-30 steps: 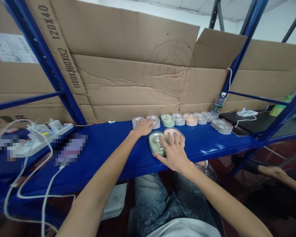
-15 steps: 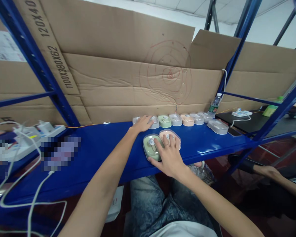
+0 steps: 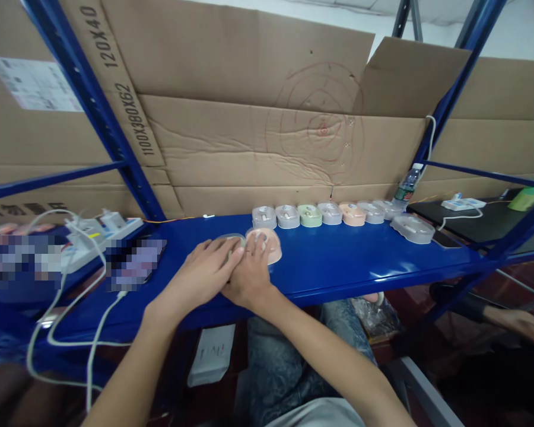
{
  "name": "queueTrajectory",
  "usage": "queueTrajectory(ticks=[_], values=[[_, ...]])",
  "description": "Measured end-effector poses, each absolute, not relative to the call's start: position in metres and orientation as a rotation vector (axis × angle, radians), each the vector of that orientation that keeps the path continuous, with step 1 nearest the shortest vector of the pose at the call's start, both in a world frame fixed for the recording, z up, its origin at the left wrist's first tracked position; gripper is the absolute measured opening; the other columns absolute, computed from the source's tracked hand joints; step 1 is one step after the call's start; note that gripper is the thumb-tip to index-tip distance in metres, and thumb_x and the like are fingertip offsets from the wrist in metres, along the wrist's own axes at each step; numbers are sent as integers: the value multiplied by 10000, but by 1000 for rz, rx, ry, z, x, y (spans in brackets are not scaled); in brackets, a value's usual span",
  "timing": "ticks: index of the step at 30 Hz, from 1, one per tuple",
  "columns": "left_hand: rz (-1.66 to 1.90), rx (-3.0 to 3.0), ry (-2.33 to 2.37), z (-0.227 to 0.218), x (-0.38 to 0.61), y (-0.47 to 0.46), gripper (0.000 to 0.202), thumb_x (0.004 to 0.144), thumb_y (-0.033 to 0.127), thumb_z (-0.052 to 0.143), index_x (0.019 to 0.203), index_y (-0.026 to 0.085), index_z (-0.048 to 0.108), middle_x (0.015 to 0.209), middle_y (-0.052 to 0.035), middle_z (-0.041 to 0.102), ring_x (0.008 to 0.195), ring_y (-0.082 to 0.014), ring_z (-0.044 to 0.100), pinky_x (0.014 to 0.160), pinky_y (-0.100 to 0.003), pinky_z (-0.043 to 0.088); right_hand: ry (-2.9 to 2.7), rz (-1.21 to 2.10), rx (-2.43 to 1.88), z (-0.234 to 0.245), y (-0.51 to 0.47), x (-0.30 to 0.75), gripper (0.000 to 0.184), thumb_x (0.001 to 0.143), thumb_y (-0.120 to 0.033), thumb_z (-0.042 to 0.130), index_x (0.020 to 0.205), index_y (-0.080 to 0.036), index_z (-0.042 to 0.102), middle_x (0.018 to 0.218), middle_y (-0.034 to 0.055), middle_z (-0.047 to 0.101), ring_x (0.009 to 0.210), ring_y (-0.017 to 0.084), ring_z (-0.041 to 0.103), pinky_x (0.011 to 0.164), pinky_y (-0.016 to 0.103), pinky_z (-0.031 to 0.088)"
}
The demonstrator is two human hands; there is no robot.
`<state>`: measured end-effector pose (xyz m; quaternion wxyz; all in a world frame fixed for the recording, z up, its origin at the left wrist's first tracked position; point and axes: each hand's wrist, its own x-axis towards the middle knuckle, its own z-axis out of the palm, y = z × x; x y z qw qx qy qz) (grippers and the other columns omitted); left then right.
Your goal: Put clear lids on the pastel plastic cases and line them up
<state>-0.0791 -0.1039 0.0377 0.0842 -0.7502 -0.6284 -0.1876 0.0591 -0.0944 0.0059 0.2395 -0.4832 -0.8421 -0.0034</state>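
My left hand is wrapped over a green plastic case with a clear lid, covering most of it. My right hand lies against the left one, its fingers stretched flat on the lid of a pink case. Both cases sit side by side on the blue shelf. Behind them, along the cardboard, runs a row of similar cases: a grey one at its left end, a green one, a pink one and several more grey ones. Undersides of both hands are hidden.
A larger clear case and a water bottle stand at the right. A phone with a white cable and a power strip are at the left. Another person's arm shows at the lower right.
The green and pink cases have slid left along the shelf under my right hand. My left hand has come off the back row and down onto the green case. The view has shifted slightly.
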Motion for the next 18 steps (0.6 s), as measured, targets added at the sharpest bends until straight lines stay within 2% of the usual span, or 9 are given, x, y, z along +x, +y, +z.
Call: queueTrajectory(ticks=[3, 6, 10, 12, 14, 18], values=[[-636, -2231, -1846, 17, -74, -118, 641, 1067, 536, 213, 1675, 353, 303, 1659, -10, 466, 1536, -321, 410, 1234, -540, 347, -2342, 48, -1159, 13, -102, 62, 1110, 870, -512, 707, 1666, 13, 138, 1736, 332, 32, 1610, 508, -58, 1261, 724, 27], [-712, -2151, -1866, 3, -57, -123, 665, 1077, 526, 215, 1712, 337, 163, 1726, -43, 348, 1578, -383, 316, 1259, -619, 261, -2329, -2, -1109, 16, -112, 100, 1056, 898, -460, 643, 1668, 16, 100, 1744, 309, 60, 1625, 458, -58, 1281, 686, 63], [-557, -2083, -1828, -10, -44, -120, 692, 1026, 618, 392, 1670, 379, 310, 1700, -73, 389, 1586, -525, 185, 1233, -759, 110, -2221, -229, -1417, 16, -98, 205, 965, 958, -545, 562, 1647, 30, 208, 1718, 342, 137, 1622, 473, 41, 1273, 654, 150], [-519, -2060, -1825, -13, -47, -115, 696, 1007, 631, 418, 1649, 370, 359, 1690, -82, 402, 1593, -536, 139, 1228, -774, 77, -2127, -389, -1637, 18, -78, 277, 906, 987, -541, 529, 1646, 5, 230, 1706, 347, 180, 1607, 488, 109, 1244, 668, 191], [-521, -2032, -1851, -15, -58, -106, 716, 1004, 629, 390, 1657, 340, 340, 1699, -98, 382, 1595, -534, 125, 1225, -781, 67, -1993, -534, -1865, 22, -56, 354, 890, 989, -535, 530, 1628, 20, 256, 1677, 383, 216, 1577, 520, 180, 1212, 676, 224], [-424, -2014, -1898, -10, -93, -79, 735, 1003, 629, 338, 1631, 249, 385, 1691, -162, 381, 1558, -574, 191, 1204, -801, 94, -1823, -744, -2104, 19, -25, 480, 869, 997, -583, 493, 1618, -9, 293, 1667, 385, 228, 1548, 533, 211, 1179, 664, 234]])
